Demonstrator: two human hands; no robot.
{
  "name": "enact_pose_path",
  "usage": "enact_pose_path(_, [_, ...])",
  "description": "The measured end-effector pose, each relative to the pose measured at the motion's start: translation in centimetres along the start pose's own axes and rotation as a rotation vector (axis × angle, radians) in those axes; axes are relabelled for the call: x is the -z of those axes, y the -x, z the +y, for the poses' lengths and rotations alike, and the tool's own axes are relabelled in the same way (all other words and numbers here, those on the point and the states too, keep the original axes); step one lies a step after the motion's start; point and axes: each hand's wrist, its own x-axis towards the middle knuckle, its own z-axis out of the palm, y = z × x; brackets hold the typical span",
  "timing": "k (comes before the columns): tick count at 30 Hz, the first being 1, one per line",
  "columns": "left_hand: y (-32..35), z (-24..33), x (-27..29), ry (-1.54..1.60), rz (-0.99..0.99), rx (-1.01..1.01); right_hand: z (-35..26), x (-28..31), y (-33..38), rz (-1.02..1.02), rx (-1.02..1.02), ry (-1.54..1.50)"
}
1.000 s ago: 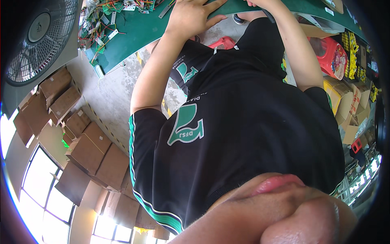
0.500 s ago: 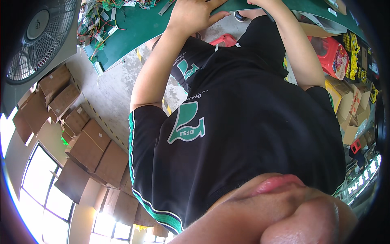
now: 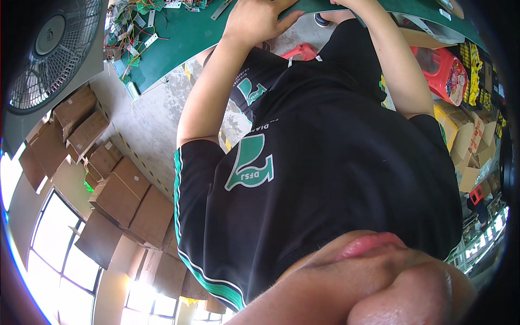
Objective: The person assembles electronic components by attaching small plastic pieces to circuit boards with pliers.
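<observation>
My left hand (image 3: 254, 20) lies over the near edge of the green tabletop (image 3: 189, 32), its thumb stretched away from the forefinger. The other fingertips run past the top of the picture, and nothing shows in the part of the hand in view. To its left lies a steel strip (image 3: 221, 10). My right hand (image 3: 349, 3) is at the same edge, mostly cut off by the picture's top; whether it holds anything is hidden. Farther left sits a heap of green circuit boards with red and black wires (image 3: 132, 40).
A grey fan (image 3: 51, 38) stands at the far left. Below it, brown cardboard boxes (image 3: 122, 187) are stacked along the windows. On the right are a red plastic container (image 3: 441, 73), yellow-and-black items (image 3: 472, 76) and opened cartons (image 3: 468, 141). Part of a red stool (image 3: 300, 51) shows beneath the table.
The view has shifted very slightly. Both hands stay almost where they were, with no visible change in what they touch.
</observation>
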Motion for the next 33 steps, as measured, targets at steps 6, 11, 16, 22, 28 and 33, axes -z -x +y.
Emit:
enact_pose_path(6, [-0.3,0.0,0.5,0.010,-0.040,0.024,-0.8,0.7,0.2,-0.065,-0.051,-0.058])
enact_pose_path(11, [-0.6,-0.2,0.4,0.009,-0.048,0.018,-0.3,0.5,0.0,-0.036,-0.027,-0.045])
enact_pose_path(16, [-0.9,-1.0,1.1,0.045,-0.078,-0.075,-0.7,1.0,0.3,-0.074,-0.047,-0.118])
enact_pose_path(22, [-1.3,-2.6,1.6,0.097,-0.117,-0.164,-0.8,1.0,0.4,-0.075,-0.053,-0.098])
enact_pose_path(28, [-1.3,-2.2,2.0,0.064,-0.141,-0.163,-1.1,1.6,0.6,-0.148,-0.111,-0.191])
enact_pose_path(33, [-1.2,-2.5,1.6,0.030,-0.136,-0.168,-0.7,1.3,0.2,-0.160,-0.122,-0.243])
